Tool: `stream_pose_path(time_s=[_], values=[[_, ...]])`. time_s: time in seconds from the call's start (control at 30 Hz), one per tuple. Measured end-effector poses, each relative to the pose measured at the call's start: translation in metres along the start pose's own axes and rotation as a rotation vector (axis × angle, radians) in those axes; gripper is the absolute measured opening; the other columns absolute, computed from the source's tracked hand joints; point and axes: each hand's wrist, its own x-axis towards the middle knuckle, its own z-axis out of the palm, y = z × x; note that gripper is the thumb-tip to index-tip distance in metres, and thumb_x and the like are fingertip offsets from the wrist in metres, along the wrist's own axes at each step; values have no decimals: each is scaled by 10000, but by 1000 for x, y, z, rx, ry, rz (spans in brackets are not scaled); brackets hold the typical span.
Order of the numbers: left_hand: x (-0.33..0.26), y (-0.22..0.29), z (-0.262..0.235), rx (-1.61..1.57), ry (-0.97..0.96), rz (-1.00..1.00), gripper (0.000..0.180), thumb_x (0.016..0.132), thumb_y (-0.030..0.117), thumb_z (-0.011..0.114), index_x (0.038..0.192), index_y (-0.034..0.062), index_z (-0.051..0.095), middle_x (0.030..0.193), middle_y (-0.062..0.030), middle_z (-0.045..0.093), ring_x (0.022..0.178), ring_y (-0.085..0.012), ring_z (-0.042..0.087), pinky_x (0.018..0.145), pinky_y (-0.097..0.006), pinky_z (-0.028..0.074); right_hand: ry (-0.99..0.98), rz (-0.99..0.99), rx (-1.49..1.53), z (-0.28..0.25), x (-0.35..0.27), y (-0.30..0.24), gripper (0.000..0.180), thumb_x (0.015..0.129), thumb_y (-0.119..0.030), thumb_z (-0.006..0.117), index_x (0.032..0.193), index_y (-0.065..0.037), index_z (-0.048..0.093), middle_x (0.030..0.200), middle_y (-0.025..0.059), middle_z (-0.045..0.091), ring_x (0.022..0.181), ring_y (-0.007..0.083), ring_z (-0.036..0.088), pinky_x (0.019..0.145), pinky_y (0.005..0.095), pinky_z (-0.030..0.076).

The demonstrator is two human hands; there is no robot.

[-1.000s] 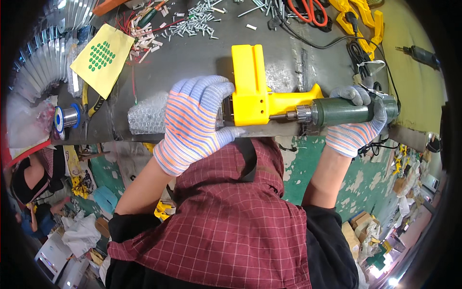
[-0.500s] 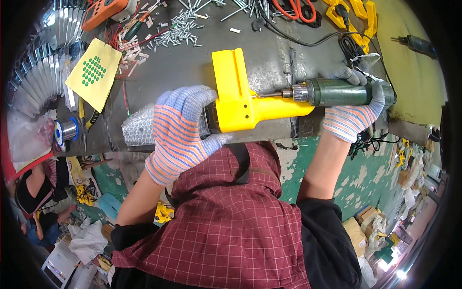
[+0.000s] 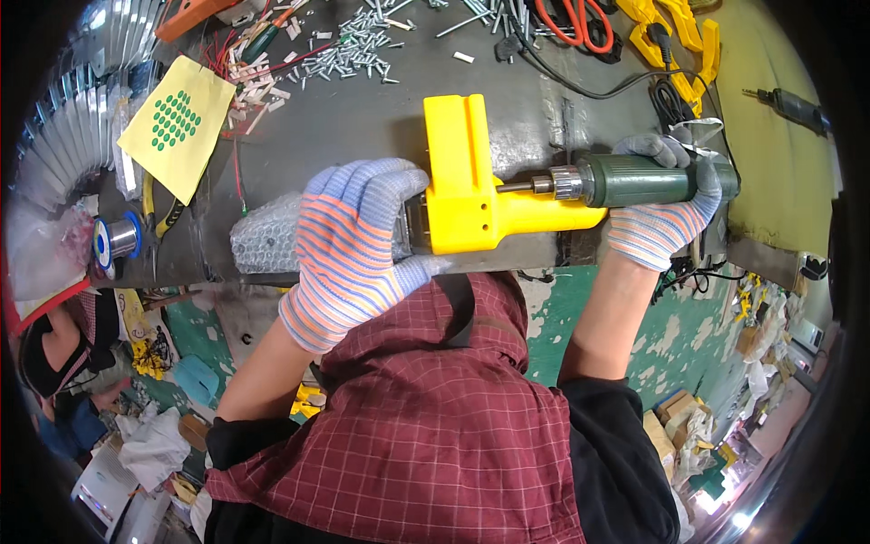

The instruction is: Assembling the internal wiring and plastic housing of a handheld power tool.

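Note:
My left hand (image 3: 353, 236), in a striped knit glove, is closed on the left end of a yellow plastic tool housing (image 3: 458, 181). Its fingers hide much of that end, where a dark part meets the yellow. Bubble wrap (image 3: 269, 238) shows on the left of this hand. The housing has an upright block and a handle (image 3: 548, 216) reaching right. My gloved right hand (image 3: 666, 204) is wrapped round a green electric screwdriver (image 3: 639, 179), lying level above the handle. Its metal shaft points left to the housing's block; the tip is hidden there.
Loose screws (image 3: 353, 56) and small white pieces lie at the back. Red-handled scissors (image 3: 580, 27), a black cable (image 3: 598, 93) and yellow plastic parts (image 3: 707, 63) are at back right. A solder spool (image 3: 118, 240), pliers (image 3: 168, 218) and a yellow card (image 3: 177, 127) sit left.
My left hand and the yellow housing have shifted right, nearer the screwdriver's chuck. Less of the shaft shows between chuck and housing. My right hand has hardly moved.

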Motion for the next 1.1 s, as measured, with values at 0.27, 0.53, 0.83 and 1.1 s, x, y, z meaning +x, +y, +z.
stream_pose_path(time_s=[0.27, 0.53, 0.83, 1.1], values=[[3, -1, 0, -36, 26, -19, 711, 601, 423, 851, 1117, 46, 540, 1062, -150, 605, 973, -363, 574, 870, -469, 435, -53, -17, -39, 4, 1, 5, 323, 693, -133, 732, 953, -35, 567, 691, -7, 554, 635, 139, 534, 744, 359, 490], [2, 0, 0, -33, 27, -51, 738, 578, 401, 853, 1155, 77, 527, 1099, -120, 593, 1012, -334, 573, 892, -459, 418, -19, -32, -74, 10, 1, 10, 310, 694, -116, 722, 951, -38, 568, 686, -8, 553, 627, 140, 534, 740, 354, 495], [2, 0, 3, -100, 12, -144, 939, 534, 405, 877, 1323, 124, 454, 1128, -100, 575, 1049, -309, 564, 938, -449, 398, -34, -28, -113, 13, 8, 12, 284, 703, -127, 705, 928, -54, 549, 685, 14, 545, 623, 155, 529, 746, 377, 499], [10, 5, -2, -103, -70, -244, 1098, 495, 478, 877, 1424, 133, 403, 1170, -131, 575, 1072, -329, 560, 954, -464, 412, 25, -36, -108, 9, 12, 13, 244, 726, -159, 689, 899, -62, 548, 695, 17, 545, 621, 183, 535, 753, 407, 501]])
